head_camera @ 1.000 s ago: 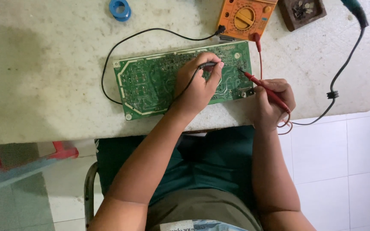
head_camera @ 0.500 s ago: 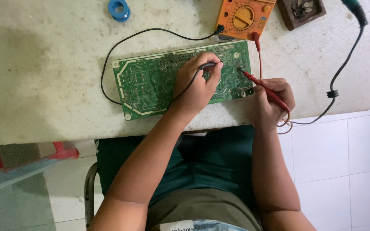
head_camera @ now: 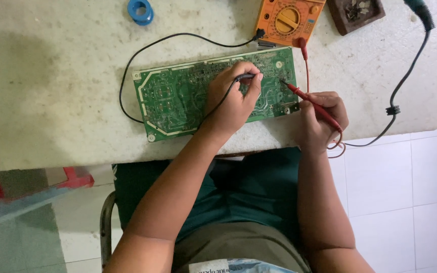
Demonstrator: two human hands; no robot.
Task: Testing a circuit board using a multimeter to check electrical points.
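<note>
Green circuit board [head_camera: 178, 98] flat on pale surface [head_camera: 51, 76]. Left hand [head_camera: 233, 101]: fingers clamped on black probe [head_camera: 244, 77]. Right hand [head_camera: 322, 119]: fingers clamped on red probe [head_camera: 309, 101], tip on board.

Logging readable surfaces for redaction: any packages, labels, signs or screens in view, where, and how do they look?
Multimeter: top of the table, above the circuit board; orange case, yellow round dial with printed markings; no screen shows.
Printed wrapper: bottom edge, in the lap; pale with dark print, mostly cut off.
</note>
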